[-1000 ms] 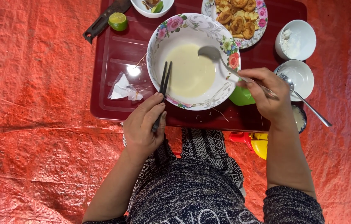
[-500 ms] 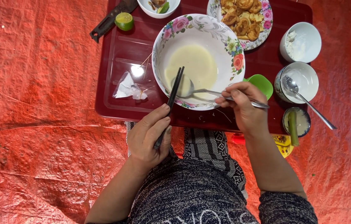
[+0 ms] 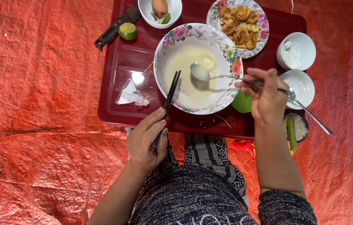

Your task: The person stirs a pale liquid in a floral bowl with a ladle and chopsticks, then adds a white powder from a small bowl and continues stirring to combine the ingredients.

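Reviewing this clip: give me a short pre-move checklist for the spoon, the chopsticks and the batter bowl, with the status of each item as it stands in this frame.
1. Right hand grips the metal spoon by its handle: ok.
2. Spoon level over the large floral-rimmed bowl of pale batter, so drips would fall inside: ok.
3. How much batter the spoon carries: cannot tell.
4. Left hand holds the black chopsticks, tips resting on the bowl's near rim: ok.
5. Bowl sits fully on the dark red plastic tray: ok.
6. Second spoon pokes out of the small white bowl by the right wrist, within bumping range: not ok.

Glossy metal spoon (image 3: pixel 200 72), shiny plastic tray (image 3: pixel 120 96)
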